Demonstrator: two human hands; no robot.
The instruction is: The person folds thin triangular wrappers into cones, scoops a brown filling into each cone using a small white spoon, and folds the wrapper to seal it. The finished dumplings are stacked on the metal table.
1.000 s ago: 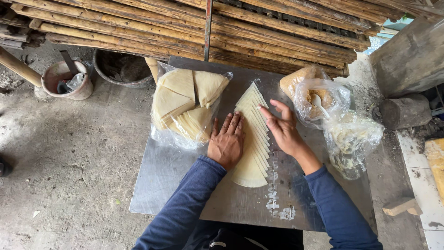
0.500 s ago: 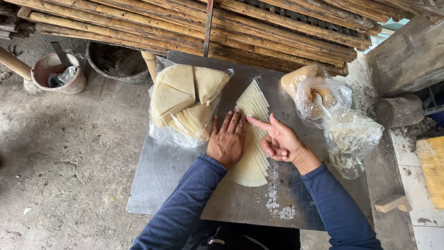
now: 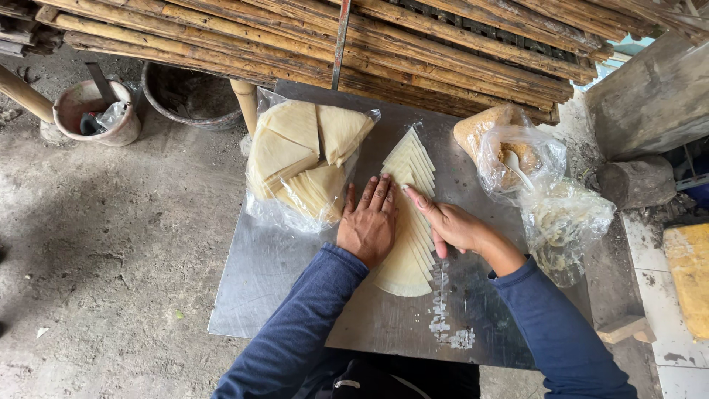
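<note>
1. On the grey sheet-metal counter (image 3: 295,295), I see a fanned row of pale, thin triangular dough wrappers (image 3: 410,222) lying flat at its middle, just right of a clear plastic bag of stacked wrappers (image 3: 303,159).
2. My left hand (image 3: 367,225) lies open, palm down, fingers together on the fan's left edge. My right hand (image 3: 450,225) is loosely curled, its forefinger stretched onto the fan's right side; it grips nothing that I can see.
3. Risk, as I judge it: the sheets look thin and overlapped, so a sideways push could bunch or tear them, or slide the fan toward the white smear (image 3: 443,325) near the front edge.
4. The fan's long axis runs from me toward the bamboo poles (image 3: 443,44), tilted slightly right; its narrow tip points away, its rounded broad end toward me.
</note>
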